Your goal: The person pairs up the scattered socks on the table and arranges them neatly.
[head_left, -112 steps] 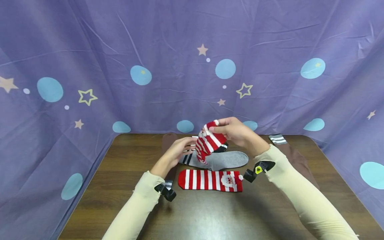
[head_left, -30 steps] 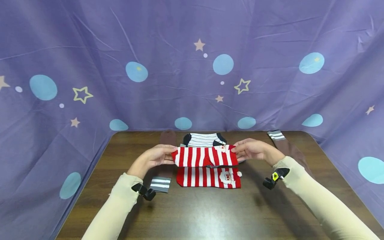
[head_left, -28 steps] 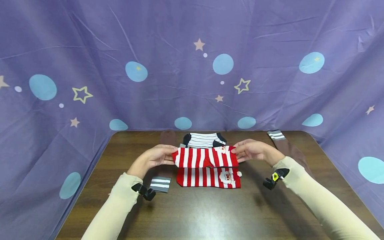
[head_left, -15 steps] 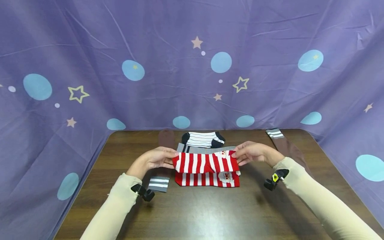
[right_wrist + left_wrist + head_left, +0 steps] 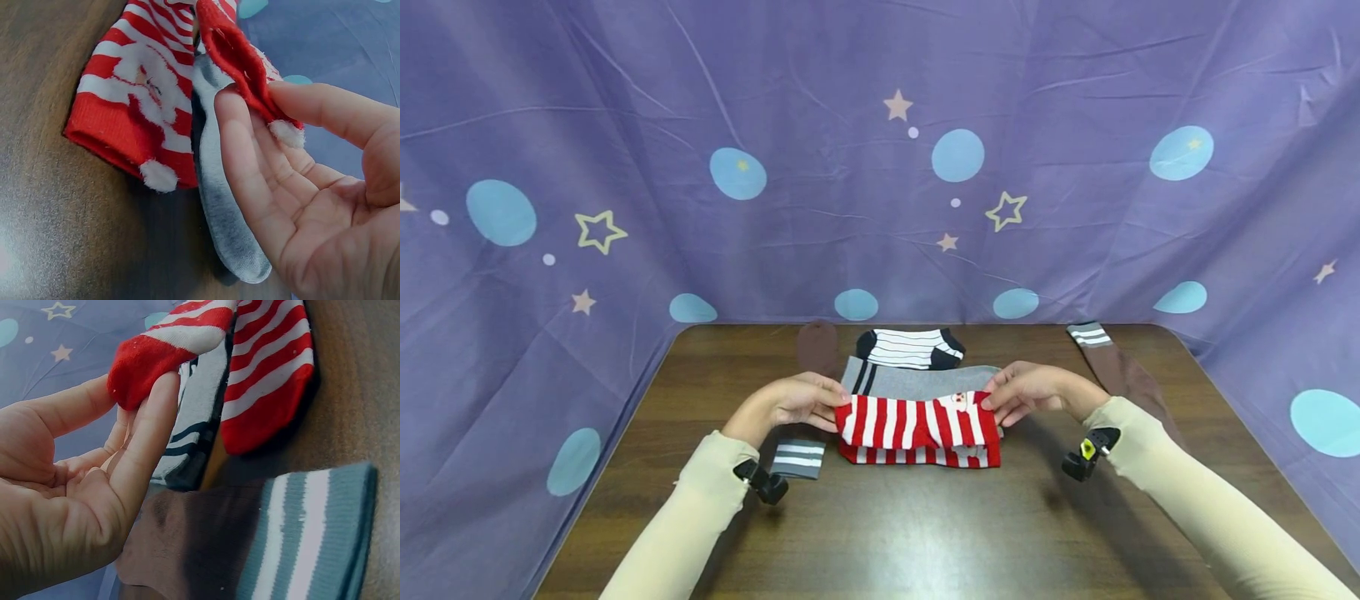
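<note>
A red-and-white striped sock (image 5: 917, 423) with a Santa face hangs stretched between both hands. My left hand (image 5: 797, 402) pinches its red toe, thumb on one side and fingers on the other. My right hand (image 5: 1032, 390) pinches the cuff end, beside a white pompom (image 5: 287, 132). Below the held sock, a matching striped sock (image 5: 134, 94) lies flat on the table, partly covered by it in the head view. Its red toe (image 5: 265, 412) shows in the left wrist view.
Behind the striped socks lies a grey sock (image 5: 917, 382) with black bands. A white sock (image 5: 906, 347) with dark toe and heel is farther back. Brown socks with grey striped cuffs lie left (image 5: 799, 458) and right (image 5: 1123, 371) on the wooden table (image 5: 895, 533).
Earlier the right hand held the sock up, bunched, near the left hand. The sock then became stretched level between both hands, and it has come lower and nearer, covering more of the matching sock.
</note>
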`<state>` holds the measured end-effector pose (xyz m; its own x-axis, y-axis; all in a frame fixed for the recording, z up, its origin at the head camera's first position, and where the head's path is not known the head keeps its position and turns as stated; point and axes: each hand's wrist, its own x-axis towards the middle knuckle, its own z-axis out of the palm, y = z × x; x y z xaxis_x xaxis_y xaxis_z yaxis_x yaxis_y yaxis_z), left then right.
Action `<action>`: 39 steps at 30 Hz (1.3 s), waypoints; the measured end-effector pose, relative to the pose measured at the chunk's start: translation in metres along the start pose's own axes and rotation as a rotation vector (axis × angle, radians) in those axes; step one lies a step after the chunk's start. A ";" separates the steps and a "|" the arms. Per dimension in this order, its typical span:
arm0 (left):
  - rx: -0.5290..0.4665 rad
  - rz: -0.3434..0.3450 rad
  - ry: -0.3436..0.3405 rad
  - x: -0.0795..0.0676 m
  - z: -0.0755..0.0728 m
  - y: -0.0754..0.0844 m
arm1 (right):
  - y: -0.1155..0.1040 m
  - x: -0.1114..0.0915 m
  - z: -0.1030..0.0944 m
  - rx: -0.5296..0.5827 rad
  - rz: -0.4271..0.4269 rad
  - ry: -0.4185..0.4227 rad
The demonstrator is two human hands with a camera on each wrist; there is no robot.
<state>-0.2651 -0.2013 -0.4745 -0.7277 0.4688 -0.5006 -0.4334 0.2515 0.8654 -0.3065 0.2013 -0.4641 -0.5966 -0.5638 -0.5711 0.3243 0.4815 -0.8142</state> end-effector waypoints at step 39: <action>0.084 -0.055 0.029 0.007 0.009 -0.010 | 0.009 0.003 0.007 -0.104 0.031 -0.013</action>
<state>-0.2615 -0.1927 -0.4863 -0.7197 0.4280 -0.5467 -0.4280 0.3466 0.8347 -0.3000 0.1992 -0.4733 -0.5779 -0.5557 -0.5977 0.2638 0.5658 -0.7812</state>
